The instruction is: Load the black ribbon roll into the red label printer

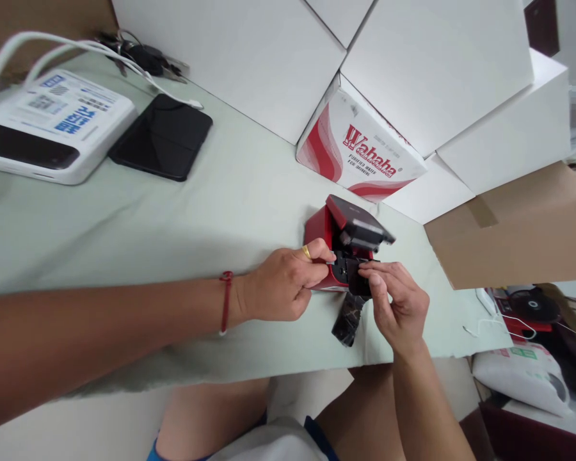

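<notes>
A small red and black device (pixel 319 225), which looks like a label printer, sits on the cloth-covered table with its dark lid (pixel 358 221) raised. My left hand (pixel 288 282), with a gold ring and a red wrist cord, is closed at the device's left front edge. Its fingertips press at a small blue-grey tab (pixel 331 257) inside the opening. Between the thumb and fingers of my right hand (pixel 398 301) is a thin black sheet (pixel 358 282) at the device's front. Below it a crinkled black strip (pixel 348 319) hangs onto the cloth. The device's interior is mostly hidden by my fingers.
Behind the device stand a Wahaha water carton (pixel 360 147) and stacked white boxes (pixel 249 57). At left lie a black phone (pixel 163 137), a white router-like box (pixel 62 128) with cables, and keys (pixel 148 61). A brown cardboard box (pixel 518 224) is at right.
</notes>
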